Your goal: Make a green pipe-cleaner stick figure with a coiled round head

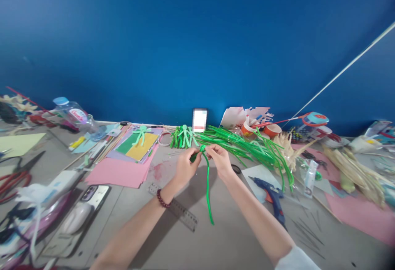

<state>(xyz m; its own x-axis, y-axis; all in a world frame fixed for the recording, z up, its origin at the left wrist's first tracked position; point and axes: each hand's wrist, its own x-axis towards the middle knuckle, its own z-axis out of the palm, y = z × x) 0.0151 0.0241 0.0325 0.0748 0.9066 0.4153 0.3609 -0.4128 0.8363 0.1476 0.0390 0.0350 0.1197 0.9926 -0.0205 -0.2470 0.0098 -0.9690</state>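
Head view: left fingers (194, 156) and right fingers (213, 151) pinch a green stem (207, 183); a cup (246, 131) holds a white stick (247, 118).

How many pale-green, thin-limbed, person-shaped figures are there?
2 clearly visible: one figure over the green and yellow sheets, a second figure beside the darker-green cluster. Overlaps there may hide more.

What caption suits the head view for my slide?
Left hand and right hand hold a green strand above a cluttered table, facing a blue wall.
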